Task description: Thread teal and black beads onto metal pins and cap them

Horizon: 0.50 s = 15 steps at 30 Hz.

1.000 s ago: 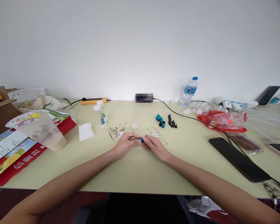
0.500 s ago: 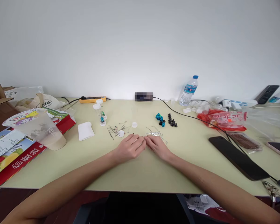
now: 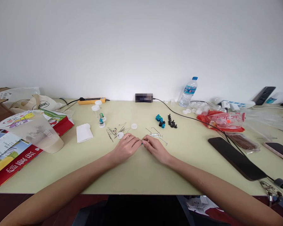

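My left hand (image 3: 127, 148) and my right hand (image 3: 156, 148) meet fingertip to fingertip over the table, both with fingers closed. A tiny dark green piece (image 3: 141, 143) shows between the fingertips; its shape is too small to tell. Thin metal wires (image 3: 155, 135) lie just beyond my right hand. Past my left hand are small wire parts (image 3: 112, 133) and a white disc (image 3: 120, 135). A white cap (image 3: 134, 126) lies further back. Blue knobs (image 3: 159, 118) and black pieces (image 3: 172, 122) sit to the right. Clear tubes with white caps (image 3: 101, 116) stand at the left.
At left are a plastic cup (image 3: 41, 133), a red box (image 3: 23, 163) and folded white paper (image 3: 84, 133). A propped phone (image 3: 143, 98), water bottle (image 3: 189, 91), red bag (image 3: 221, 121) and black phone (image 3: 235, 158) lie behind and right, with a cable (image 3: 179, 113) running across.
The view has shifted slightly. My fingertips have shifted a little, and the dark green piece now shows between them.
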Motion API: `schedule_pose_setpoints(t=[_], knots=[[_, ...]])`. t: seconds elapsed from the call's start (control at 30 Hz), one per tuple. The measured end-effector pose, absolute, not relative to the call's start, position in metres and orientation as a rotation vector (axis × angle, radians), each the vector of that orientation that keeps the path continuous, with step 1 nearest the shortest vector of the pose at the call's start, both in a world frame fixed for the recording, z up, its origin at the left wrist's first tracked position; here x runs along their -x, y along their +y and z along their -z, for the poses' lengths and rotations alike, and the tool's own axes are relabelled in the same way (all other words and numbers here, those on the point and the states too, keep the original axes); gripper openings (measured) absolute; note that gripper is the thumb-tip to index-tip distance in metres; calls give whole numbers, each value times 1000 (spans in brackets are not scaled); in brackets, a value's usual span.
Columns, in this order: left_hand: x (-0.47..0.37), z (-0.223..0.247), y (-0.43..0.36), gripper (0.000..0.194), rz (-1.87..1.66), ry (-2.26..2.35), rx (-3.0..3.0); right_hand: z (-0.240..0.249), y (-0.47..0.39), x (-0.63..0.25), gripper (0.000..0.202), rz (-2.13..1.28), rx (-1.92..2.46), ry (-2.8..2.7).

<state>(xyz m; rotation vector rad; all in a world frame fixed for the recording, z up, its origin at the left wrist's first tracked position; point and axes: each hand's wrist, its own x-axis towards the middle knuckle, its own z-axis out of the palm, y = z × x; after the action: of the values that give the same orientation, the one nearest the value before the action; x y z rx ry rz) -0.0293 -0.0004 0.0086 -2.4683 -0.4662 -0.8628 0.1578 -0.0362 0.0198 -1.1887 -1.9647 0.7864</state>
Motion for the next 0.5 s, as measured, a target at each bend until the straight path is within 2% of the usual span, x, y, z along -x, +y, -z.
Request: schedule_pose_setpoints(t=[0.1, 0.27, 0.5], knots=[[31, -6, 2, 15, 813, -448, 2507, -21, -37, -158, 30, -815, 1194, -1928], [29, -1, -2, 19, 806, -396, 2540, -18, -36, -158, 49, -813, 1254, -1996], [30, -1, -4, 22, 854, -493, 2625, -18, -37, -158, 25, -832, 1224, -1925]])
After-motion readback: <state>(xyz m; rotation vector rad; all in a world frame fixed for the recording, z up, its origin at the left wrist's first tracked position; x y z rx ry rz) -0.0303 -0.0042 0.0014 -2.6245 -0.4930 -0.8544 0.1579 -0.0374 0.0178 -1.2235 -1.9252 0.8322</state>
